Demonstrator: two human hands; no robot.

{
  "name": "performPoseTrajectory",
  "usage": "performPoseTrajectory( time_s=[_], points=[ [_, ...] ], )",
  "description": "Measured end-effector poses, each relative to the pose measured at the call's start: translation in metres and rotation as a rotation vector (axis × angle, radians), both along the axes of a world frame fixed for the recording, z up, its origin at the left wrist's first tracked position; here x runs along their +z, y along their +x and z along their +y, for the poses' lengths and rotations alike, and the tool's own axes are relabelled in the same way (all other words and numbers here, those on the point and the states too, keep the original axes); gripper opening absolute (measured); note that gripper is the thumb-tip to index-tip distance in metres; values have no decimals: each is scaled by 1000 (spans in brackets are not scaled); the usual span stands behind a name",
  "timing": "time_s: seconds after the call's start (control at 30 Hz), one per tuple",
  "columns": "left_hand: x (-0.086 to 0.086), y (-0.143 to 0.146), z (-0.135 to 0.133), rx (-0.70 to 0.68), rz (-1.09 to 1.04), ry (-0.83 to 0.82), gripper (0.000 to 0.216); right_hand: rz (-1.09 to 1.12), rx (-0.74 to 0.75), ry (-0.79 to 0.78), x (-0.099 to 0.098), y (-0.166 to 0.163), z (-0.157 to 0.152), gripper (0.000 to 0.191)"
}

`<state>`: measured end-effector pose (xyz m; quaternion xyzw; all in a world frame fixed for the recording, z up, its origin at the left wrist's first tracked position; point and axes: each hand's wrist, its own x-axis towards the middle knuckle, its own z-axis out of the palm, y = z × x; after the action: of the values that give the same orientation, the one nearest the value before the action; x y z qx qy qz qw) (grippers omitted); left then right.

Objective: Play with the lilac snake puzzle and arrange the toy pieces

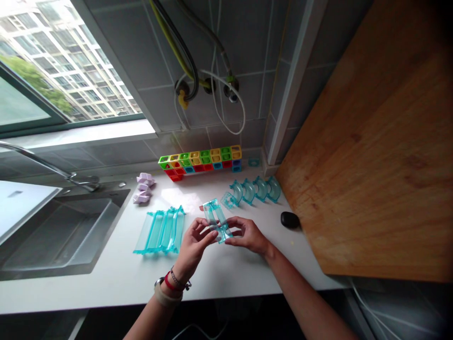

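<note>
Between my two hands is a clear teal plastic track piece [216, 218], raised a little over the white counter and tilted. My left hand [196, 241] grips its left side with thumb and fingers. On the right edge, near the lower end, my right hand [247, 233] pinches it. To the left lie several long teal track pieces [161, 231] side by side. Beyond my right hand stands a row of curved teal pieces [255, 190], with a small square teal piece [230, 200] at its left end. A small reddish thing behind the held piece is mostly hidden.
A wall of colourful cube blocks [201, 160] stands at the back. Lilac pieces [144, 188] lie near the sink [106, 236] and faucet [81, 182]. A black rounded object [289, 219] sits by the wooden panel [371, 165] on the right. Hoses [191, 71] hang above.
</note>
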<state>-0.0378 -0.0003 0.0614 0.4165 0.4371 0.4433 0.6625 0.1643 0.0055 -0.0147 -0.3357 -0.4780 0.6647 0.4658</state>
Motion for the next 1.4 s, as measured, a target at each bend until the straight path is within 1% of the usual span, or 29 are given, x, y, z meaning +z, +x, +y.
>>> performPoseTrajectory(
  time_s=[0.2, 0.37, 0.43, 0.53, 0.63, 0.7, 0.77, 0.83, 0.93, 1.07, 1.17, 1.23, 1.4],
  points=[
    [-10, 0, 1, 71, -26, -24, 41, 6, -69, -14, -10, -4, 0, 63],
    [-13, 3, -3, 101, -88, -61, 42, -133, -124, 120, -12, -6, -4, 71],
    [-16, 2, -4, 112, -91, -60, 43, -178, -130, 150, -12, -7, -5, 72],
    [-23, -2, -5, 123, -46, -53, 45, -230, -118, 172, -14, -8, -5, 70],
    [-31, -8, -12, 162, 35, -56, 43, -334, -151, 246, -14, -9, -5, 67],
    [-34, -16, -24, 162, 102, -57, 40, -429, -185, 311, -11, -11, -5, 62],
    [-35, -25, -41, 105, 193, -28, 34, -530, -206, 361, -6, -15, -5, 59],
    [-35, -37, -60, 16, 303, 34, 28, -628, -225, 398, -1, -24, -7, 58],
    [-33, -55, -84, -107, 497, 165, 22, -764, -238, 458, 6, -48, -9, 54],
    [-35, -75, -97, -173, 698, 347, 16, -923, -253, 503, 10, -91, -14, 53],
    [-40, -83, -98, -184, 735, 402, 15, -997, -269, 522, 10, -120, -15, 55],
    [-43, -87, -98, -182, 732, 415, 15, -1028, -284, 522, 9, -132, -15, 54],
    [-50, -91, -98, -188, 723, 443, 15, -1057, -305, 506, 8, -144, -15, 52]
  ],
)
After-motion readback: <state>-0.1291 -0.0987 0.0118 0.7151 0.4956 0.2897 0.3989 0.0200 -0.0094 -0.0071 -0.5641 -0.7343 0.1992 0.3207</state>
